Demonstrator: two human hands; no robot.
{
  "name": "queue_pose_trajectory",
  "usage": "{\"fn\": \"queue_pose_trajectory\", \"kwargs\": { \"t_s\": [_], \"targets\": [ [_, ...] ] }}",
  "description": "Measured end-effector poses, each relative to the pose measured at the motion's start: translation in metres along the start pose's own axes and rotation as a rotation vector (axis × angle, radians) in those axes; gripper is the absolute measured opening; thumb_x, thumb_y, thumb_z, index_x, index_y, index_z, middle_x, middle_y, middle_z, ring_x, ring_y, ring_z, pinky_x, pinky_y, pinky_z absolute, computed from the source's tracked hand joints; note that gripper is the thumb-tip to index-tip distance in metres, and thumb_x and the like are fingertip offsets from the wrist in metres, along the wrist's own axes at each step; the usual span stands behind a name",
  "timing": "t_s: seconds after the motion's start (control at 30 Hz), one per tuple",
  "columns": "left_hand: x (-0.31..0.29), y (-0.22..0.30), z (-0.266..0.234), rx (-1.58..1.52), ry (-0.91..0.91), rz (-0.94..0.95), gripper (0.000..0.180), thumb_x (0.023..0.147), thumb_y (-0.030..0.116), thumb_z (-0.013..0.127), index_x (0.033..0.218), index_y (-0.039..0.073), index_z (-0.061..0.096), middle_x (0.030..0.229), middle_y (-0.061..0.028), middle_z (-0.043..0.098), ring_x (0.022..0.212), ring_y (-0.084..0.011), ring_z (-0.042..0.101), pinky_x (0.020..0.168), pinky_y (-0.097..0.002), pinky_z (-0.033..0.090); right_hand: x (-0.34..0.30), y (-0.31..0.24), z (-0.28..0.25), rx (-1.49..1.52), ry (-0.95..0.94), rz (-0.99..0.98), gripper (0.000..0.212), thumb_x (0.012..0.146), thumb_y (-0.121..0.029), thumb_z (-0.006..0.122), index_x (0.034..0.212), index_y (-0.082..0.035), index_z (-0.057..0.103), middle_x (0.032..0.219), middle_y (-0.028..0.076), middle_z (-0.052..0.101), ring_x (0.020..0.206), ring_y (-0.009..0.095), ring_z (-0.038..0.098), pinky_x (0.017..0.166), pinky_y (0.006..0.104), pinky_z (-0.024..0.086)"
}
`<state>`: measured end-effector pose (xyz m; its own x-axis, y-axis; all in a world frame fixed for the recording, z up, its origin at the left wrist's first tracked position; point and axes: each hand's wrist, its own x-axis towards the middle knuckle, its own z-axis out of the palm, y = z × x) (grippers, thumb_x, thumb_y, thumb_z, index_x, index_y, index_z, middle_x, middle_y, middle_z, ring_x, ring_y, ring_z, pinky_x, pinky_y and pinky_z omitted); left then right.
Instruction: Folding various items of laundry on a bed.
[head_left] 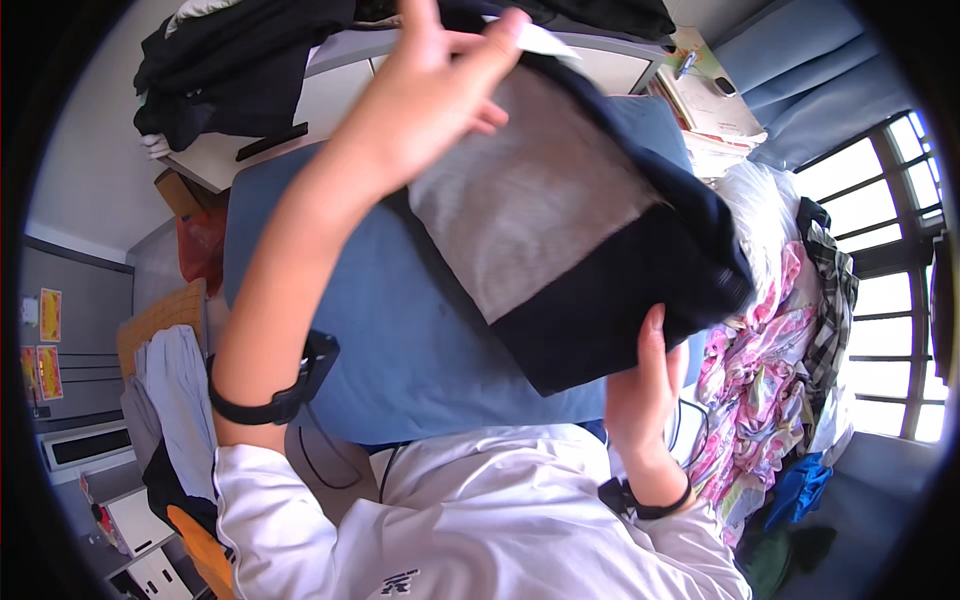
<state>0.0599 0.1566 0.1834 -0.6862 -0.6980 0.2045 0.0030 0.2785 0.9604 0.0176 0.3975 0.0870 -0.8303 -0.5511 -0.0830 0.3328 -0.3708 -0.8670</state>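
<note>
A folded garment point(540, 190), navy with a large grey panel, is tilted up above a blue-covered surface point(350, 320). Its kind cannot be made out while folded. My right hand point(645, 395) grips the near edge, with the thumb on top and the other fingers hidden behind the cloth. At the far left end of the garment is my left hand point(445, 95), fingers spread over the grey panel and the dark edge. Whether those fingers press on the cloth is unclear. Dark straps with devices circle both my wrists.
Dark clothes point(235, 75) hang over a white cabinet at the far left. Books and papers point(710, 110) are stacked at the far right. Pink floral bedding point(755, 380) lies to the right by the windows. A chair point(165, 310) draped with clothes stands at left; cables trail near my lap.
</note>
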Motion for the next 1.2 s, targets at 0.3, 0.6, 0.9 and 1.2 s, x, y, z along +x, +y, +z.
{"fn": "queue_pose_trajectory", "kwargs": {
  "t_s": [0.3,0.6,0.9,1.2],
  "targets": [
    [-0.067,-0.115,-0.036,0.500,-0.022,-0.339,0.030,0.102,0.029,0.049,0.115,0.002,0.055,0.079,-0.0104,0.065,0.066,-0.0149,0.063,0.061,-0.0293,0.053,0.026,-0.003,-0.100,-0.854,0.380,-0.614,0.046,0.099,-0.014,0.046,0.141,0.001,0.035,0.145,0.020,0.041,0.134,0.034,0.041,0.110,0.0452,0.033],
    [-0.065,-0.130,0.035,-0.828,0.090,-0.646,0.045,0.087,0.020,0.075,0.124,0.003,0.057,0.117,-0.0053,0.064,0.106,-0.0147,0.061,0.090,-0.0311,0.049,0.088,-0.026,-0.017,-1.385,-0.048,-0.632,0.042,0.081,-0.017,0.074,0.120,-0.004,0.062,0.134,0.017,0.053,0.127,0.038,0.047,0.107,0.0456,0.034],
    [-0.056,-0.136,0.037,-1.159,0.059,-0.677,0.041,0.096,0.026,0.056,0.128,0.001,0.053,0.123,-0.0118,0.063,0.113,-0.0236,0.061,0.100,-0.0402,0.046,0.061,-0.028,-0.006,-1.466,-0.216,-0.643,0.046,0.078,-0.021,0.077,0.119,-0.006,0.061,0.138,0.018,0.048,0.129,0.036,0.045,0.108,0.0482,0.031],
    [-0.035,-0.002,0.051,-1.345,-0.231,-0.616,0.049,0.101,0.035,0.043,0.138,0.003,0.047,0.136,-0.0123,0.056,0.124,-0.0268,0.054,0.107,-0.0431,0.039,0.045,-0.014,-0.055,-1.346,-0.517,-1.001,0.092,0.069,-0.032,0.084,0.146,-0.014,0.036,0.148,0.028,0.032,0.139,0.044,0.030,0.112,0.0634,0.020]
  ]
}}
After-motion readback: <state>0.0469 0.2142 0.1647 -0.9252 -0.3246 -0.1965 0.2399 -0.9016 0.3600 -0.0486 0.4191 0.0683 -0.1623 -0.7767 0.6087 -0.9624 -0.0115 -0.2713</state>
